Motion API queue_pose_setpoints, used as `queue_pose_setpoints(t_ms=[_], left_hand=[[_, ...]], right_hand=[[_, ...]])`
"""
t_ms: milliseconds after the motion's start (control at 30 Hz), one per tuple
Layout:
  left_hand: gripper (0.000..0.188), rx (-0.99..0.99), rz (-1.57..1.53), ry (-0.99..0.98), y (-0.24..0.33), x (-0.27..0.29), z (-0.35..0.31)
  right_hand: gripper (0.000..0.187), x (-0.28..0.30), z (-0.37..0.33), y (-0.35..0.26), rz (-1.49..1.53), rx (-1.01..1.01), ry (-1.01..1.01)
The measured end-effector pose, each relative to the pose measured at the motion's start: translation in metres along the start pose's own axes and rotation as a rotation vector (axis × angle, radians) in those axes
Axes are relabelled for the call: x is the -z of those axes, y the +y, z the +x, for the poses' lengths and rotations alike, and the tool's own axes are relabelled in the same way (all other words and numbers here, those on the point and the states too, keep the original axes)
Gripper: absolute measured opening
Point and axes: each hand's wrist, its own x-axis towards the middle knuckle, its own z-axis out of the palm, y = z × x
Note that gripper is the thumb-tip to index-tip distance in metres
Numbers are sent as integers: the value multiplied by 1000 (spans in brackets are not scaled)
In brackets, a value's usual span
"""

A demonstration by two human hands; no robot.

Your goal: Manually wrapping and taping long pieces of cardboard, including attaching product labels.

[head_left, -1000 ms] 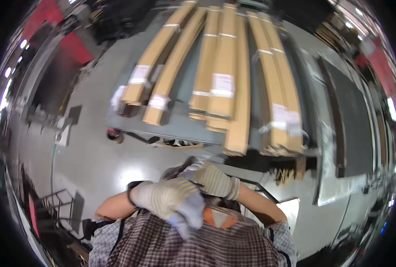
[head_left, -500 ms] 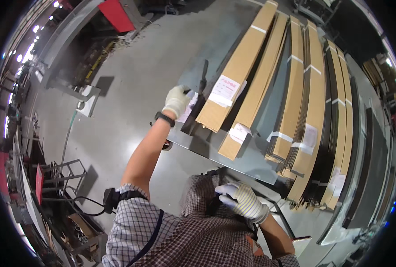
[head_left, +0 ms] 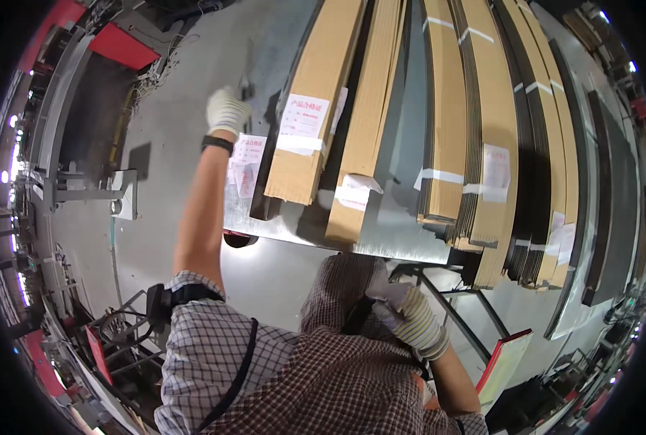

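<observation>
My left hand (head_left: 226, 112), in a white striped glove, is stretched over the left edge of the metal table (head_left: 410, 248). Its fingers look curled, and what they may hold is hidden. Just past it lies a slim dark object (head_left: 247, 81), too blurred to name. Printed paper sheets (head_left: 248, 156) lie by my left wrist, beside a long cardboard-wrapped bundle (head_left: 294, 170) with a label (head_left: 305, 116). My right hand (head_left: 413, 319), in a similar glove, is held close to my lap beside something black (head_left: 359, 315). Motion smears its fingers.
More long cardboard-wrapped bundles (head_left: 440, 145) and dark strips (head_left: 529, 152), bound with white tape, lie side by side to the right. A red-edged board (head_left: 508, 362) stands below the table at right. Grey machinery with a red panel (head_left: 123, 45) stands at far left.
The view has shifted, so the bundles appear nearer and farther left. My left hand stays out over the table's left side. My right hand's fingers, stretched before, now look more bent.
</observation>
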Motion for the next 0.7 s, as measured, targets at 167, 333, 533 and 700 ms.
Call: queue_pose_setpoints(t_ms=[167,333,533,700], left_hand=[[30,-261,-1243,-257,96,111,-106],[25,-358,-1210,-1120,195,157,-282],[32,-774,-908,-941,192,124,-339],[51,-769,-150,-199,114,59,-331]], right_hand=[[38,7,-7,20,506,-130,119],[61,21,-5,16,1090,-56,117],[37,51,-87,21,953,-600,267],[34,39,-149,57,764,-629,417]])
